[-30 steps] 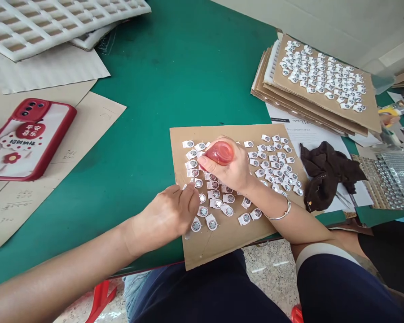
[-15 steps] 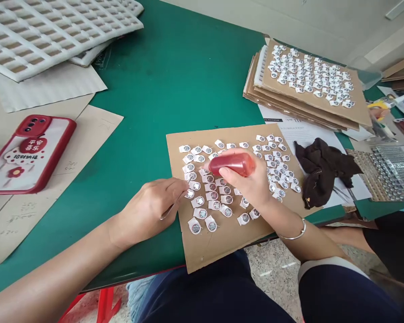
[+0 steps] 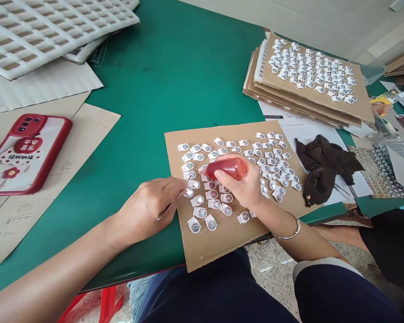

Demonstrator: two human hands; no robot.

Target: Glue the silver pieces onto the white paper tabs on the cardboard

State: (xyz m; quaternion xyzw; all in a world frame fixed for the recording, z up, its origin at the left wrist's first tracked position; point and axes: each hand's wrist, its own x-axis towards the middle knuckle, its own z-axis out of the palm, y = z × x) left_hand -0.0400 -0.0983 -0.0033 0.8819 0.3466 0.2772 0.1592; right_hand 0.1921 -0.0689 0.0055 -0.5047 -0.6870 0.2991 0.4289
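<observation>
My right hand (image 3: pixel 244 181) is closed round a red squeeze bottle (image 3: pixel 227 169), tilted so its nozzle points left, close over small white pieces with round silvery centres (image 3: pixel 195 226). These pieces are spread in rows on a brown cardboard sheet (image 3: pixel 202 255). Pinched in my left hand (image 3: pixel 155 202) are thin metal tweezers (image 3: pixel 168 209). Their tip reaches the pieces at the sheet's left side, just left of the nozzle. Whether the tip grips a piece is too small to tell.
Stacked cardboard (image 3: pixel 363 101) with similar pieces stands back right, near a dark brown cloth (image 3: pixel 318 168). A red-framed phone (image 3: pixel 30 152) lies on paper at left, below white foam grids (image 3: pixel 60 31). Another person's arm (image 3: pixel 343 235) rests at right.
The red bottle and my right hand have shifted slightly left and down. My left hand with the tweezers has stayed almost in place. The view has shifted a little.
</observation>
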